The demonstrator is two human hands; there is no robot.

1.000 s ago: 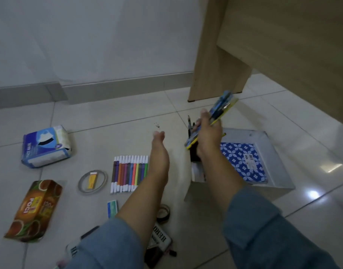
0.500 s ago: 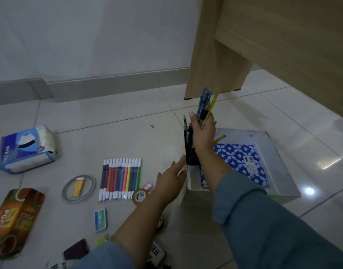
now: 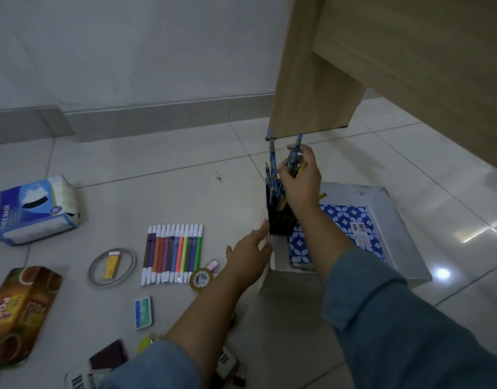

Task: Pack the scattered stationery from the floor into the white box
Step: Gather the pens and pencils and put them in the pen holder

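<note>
Now at the white box point(image 3: 402, 242), a person's right hand point(image 3: 299, 183) grips a bunch of pencils point(image 3: 271, 155) at the mouth of the black holder point(image 3: 281, 223), which stands in the box's near-left corner. The left hand point(image 3: 248, 256), fingers straight, rests against the box's outer wall. The sound approach, likely: brace that wall, feed the pencils in upright, and release only once they settle, lest the holder tip. Nearby, 1 set of markers point(image 3: 173, 252) and a tape roll point(image 3: 201, 279) lie on the floor.
</note>
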